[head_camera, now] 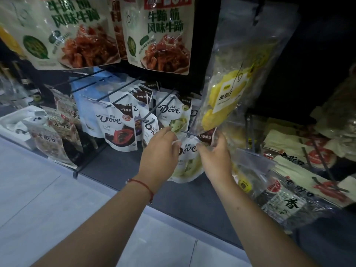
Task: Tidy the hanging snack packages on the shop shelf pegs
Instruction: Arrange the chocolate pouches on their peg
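— Below the two big beef-tendon pouches [154, 35], what's going on with the hands?

— Both are on one white Dove packet with green artwork [187, 162]. That packet sits at the outer end of a dark metal peg [186, 132], just under the tip. The left hand [160, 149] has its fingers curled at the packet's upper left edge; its grip looks pinched on that edge, though the fingertips are partly hidden. A red string bracelet [143, 184] circles that wrist.

— And the right hand?

— The right hand [215, 153] pinches the packet's top right corner, by the dark brown triangle, thumb and fingers clamped on it.

— What's near that packet?

— Behind it, further back on the same peg, another green Dove packet [173, 114]. To its left, a Dove packet with red and brown artwork [120, 130] hangs on a neighbouring peg. Just to its right, a tall clear bag of yellow dried fruit [233, 89] hangs down, touching the right hand's fingers.
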### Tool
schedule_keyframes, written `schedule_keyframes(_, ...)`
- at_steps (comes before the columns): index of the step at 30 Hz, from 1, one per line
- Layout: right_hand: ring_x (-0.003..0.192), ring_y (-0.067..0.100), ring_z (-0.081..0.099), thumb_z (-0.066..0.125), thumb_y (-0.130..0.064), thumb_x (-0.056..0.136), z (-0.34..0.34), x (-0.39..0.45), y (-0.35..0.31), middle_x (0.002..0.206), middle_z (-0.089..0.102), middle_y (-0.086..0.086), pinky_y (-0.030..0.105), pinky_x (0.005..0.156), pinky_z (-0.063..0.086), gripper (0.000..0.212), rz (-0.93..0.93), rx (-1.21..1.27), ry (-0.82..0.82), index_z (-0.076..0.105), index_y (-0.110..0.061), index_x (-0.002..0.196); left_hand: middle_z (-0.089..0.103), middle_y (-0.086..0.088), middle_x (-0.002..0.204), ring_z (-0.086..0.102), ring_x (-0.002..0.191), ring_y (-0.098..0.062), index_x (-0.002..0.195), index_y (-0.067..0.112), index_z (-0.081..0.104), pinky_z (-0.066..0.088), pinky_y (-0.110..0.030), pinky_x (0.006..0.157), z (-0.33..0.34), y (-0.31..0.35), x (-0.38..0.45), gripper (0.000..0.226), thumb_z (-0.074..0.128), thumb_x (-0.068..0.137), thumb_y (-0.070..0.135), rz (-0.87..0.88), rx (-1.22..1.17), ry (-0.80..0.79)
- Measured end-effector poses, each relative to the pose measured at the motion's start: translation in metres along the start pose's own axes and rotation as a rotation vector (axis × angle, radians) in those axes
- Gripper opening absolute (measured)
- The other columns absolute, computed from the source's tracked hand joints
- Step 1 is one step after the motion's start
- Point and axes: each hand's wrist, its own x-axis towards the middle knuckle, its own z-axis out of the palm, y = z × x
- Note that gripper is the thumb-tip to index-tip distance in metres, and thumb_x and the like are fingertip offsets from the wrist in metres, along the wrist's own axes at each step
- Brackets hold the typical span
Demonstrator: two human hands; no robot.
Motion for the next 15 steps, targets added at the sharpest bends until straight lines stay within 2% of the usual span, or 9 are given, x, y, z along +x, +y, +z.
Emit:
schedule_keyframes(2,0.102,0.020,0.060,0.065,-0.036,0.086,-0.003,-0.005,0.002,0.117,0.062,-0.001,0.034,0.080,0.045,0.038,0.024,-0.041,-0.006,0.051,-0.026,0.121,0.046,-0.002,0.145,0.045,0.129,-0.020,0.094,0.010,0.055,0.042,-0.033,0.092,-0.007,0.004,-0.006,0.019,0.047,0.100,0.026,-0.011,-0.044,-0.031)
schedule_keyframes(4,0.096,0.021,0.062,0.062,-0.036,0.088,-0.005,-0.015,0.003,0.104,0.065,-0.003,0.038,0.080,0.049,0.024,-0.001,-0.077,-0.028,0.057,-0.024,0.107,0.051,0.001,0.140,0.053,0.118,-0.023,0.100,0.013,0.053,0.047,-0.037,0.087,-0.016,0.007,-0.017,0.017,0.045,0.101,0.028,-0.029,-0.049,-0.053)
schedule_keyframes(6,0.091,0.019,0.062,0.060,-0.035,0.090,-0.009,-0.027,0.001,0.098,0.066,-0.004,0.039,0.080,0.051,0.017,-0.051,-0.116,-0.078,0.061,-0.022,0.101,0.064,0.000,0.109,0.061,0.095,-0.027,0.103,0.017,0.051,0.049,-0.039,0.075,-0.027,0.007,-0.029,0.016,0.044,0.101,0.031,-0.055,-0.019,-0.073)
schedule_keyframes(8,0.085,0.014,0.060,0.059,-0.032,0.092,-0.013,-0.042,-0.003,0.095,0.065,-0.004,0.032,0.071,0.049,0.014,-0.092,-0.149,-0.130,0.061,-0.020,0.098,0.058,0.004,0.077,0.057,0.074,-0.026,0.099,0.022,0.045,0.044,-0.038,0.062,-0.038,0.002,-0.041,0.010,0.042,0.101,0.031,-0.064,0.030,-0.104)
schedule_keyframes(9,0.080,0.011,0.060,0.058,-0.030,0.093,-0.015,-0.050,-0.005,0.092,0.065,-0.005,0.029,0.065,0.046,0.010,-0.108,-0.155,-0.152,0.061,-0.020,0.096,0.056,0.004,0.072,0.056,0.069,-0.026,0.099,0.024,0.043,0.043,-0.038,0.059,-0.044,0.000,-0.048,0.006,0.041,0.101,0.029,-0.066,0.050,-0.115)
schedule_keyframes(11,0.073,0.004,0.058,0.057,-0.027,0.094,-0.017,-0.071,-0.013,0.082,0.063,-0.009,0.024,0.057,0.042,0.006,-0.138,-0.152,-0.186,0.059,-0.023,0.090,0.062,0.001,0.076,0.058,0.068,-0.026,0.106,0.027,0.044,0.048,-0.040,0.061,-0.060,-0.004,-0.063,0.006,0.042,0.100,0.027,-0.076,0.067,-0.146)
schedule_keyframes(13,0.069,0.005,0.059,0.057,-0.026,0.094,-0.015,-0.085,-0.017,0.078,0.064,-0.007,0.021,0.054,0.041,0.009,-0.171,-0.154,-0.215,0.058,-0.023,0.087,0.067,0.003,0.095,0.062,0.082,-0.023,0.120,0.031,0.048,0.052,-0.038,0.069,-0.070,-0.008,-0.074,0.022,0.047,0.098,0.031,-0.103,0.041,-0.208)
schedule_keyframes(15,0.071,0.008,0.060,0.057,-0.024,0.095,-0.014,-0.102,-0.025,0.079,0.064,-0.005,0.021,0.054,0.040,0.008,-0.209,-0.149,-0.249,0.057,-0.021,0.087,0.067,0.006,0.104,0.062,0.094,-0.019,0.119,0.033,0.056,0.053,-0.036,0.076,-0.083,-0.008,-0.088,0.025,0.053,0.095,0.038,-0.124,0.030,-0.251)
